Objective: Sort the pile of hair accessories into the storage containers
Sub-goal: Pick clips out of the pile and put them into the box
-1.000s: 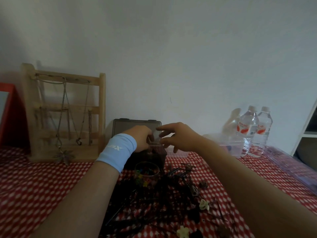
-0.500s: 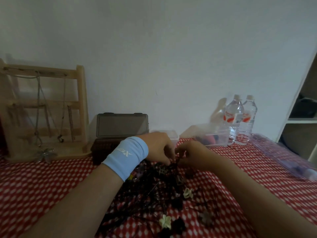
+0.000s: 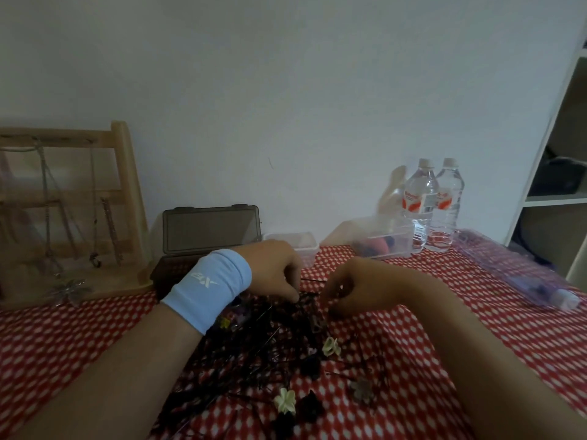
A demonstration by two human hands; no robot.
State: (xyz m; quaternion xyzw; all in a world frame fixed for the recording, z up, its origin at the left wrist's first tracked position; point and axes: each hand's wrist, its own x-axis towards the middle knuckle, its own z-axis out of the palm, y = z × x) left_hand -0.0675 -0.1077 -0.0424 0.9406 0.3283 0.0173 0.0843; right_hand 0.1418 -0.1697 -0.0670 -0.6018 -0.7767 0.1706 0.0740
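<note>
A wooden jewellery stand (image 3: 124, 198) stands at the far left of the red checked surface (image 3: 63, 338), with a dark box (image 3: 211, 228), lid up, just beside it. The left hand (image 3: 276, 268) curls its fingers down into the far edge of the pile of hair accessories (image 3: 270, 350), and the right hand (image 3: 352, 290) curls in opposite. Whether either pinches anything I cannot tell. Behind sit a small clear tub (image 3: 301, 246), a larger clear container (image 3: 384, 242) and two water bottles (image 3: 421, 201).

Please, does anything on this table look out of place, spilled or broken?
Nothing looks spilled or broken. The only disorder is the tangled pile of hair accessories loose on the checked cloth, which is the sorting work itself. The dark box stands open and both water bottles stand upright.
</note>
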